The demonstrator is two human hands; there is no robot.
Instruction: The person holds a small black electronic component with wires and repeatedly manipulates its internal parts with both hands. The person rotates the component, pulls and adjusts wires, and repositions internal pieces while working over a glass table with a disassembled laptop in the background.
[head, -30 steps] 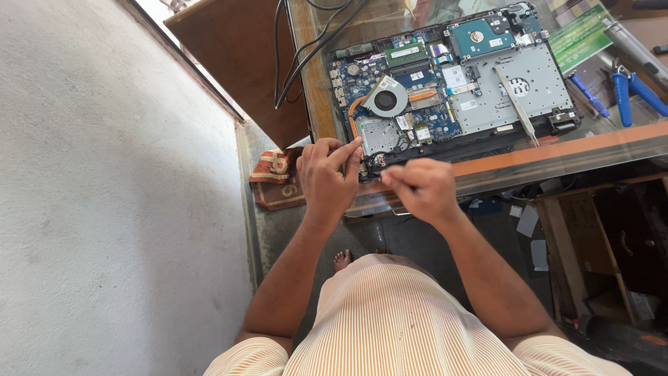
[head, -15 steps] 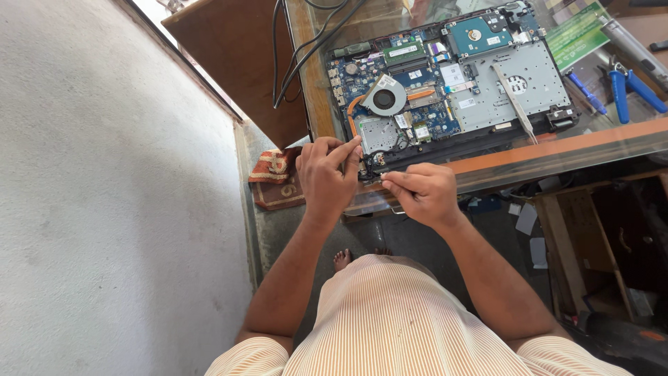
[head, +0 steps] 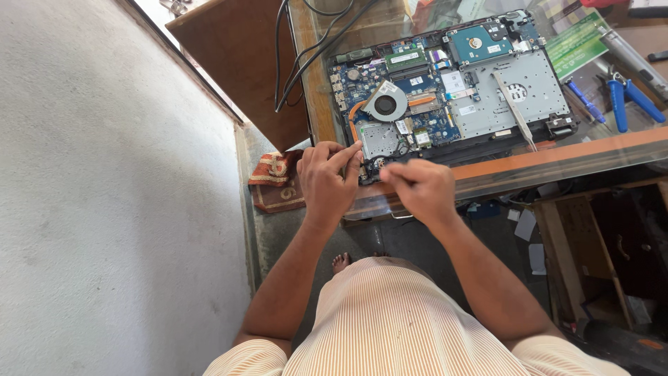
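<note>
An opened laptop (head: 452, 90) lies bottom-up on a glass-topped table (head: 557, 157), its blue circuit board, round fan (head: 385, 104) and hard drive (head: 479, 43) exposed. My left hand (head: 327, 177) rests at the laptop's near left corner, fingertips pinched on its edge. My right hand (head: 417, 188) is closed beside it at the same corner; whatever it pinches is too small to make out. A long thin metal tool (head: 515, 111) lies on the laptop's silver plate.
Blue-handled pliers (head: 626, 97) and a blue screwdriver (head: 584, 101) lie on the glass at right, near a green board (head: 574, 45). Black cables (head: 299, 56) hang over the far left edge. A red patterned cloth (head: 275, 181) lies on the floor. A grey wall fills the left.
Both hands stayed at the laptop's near left corner, with only small finger shifts. The view has shifted slightly.
</note>
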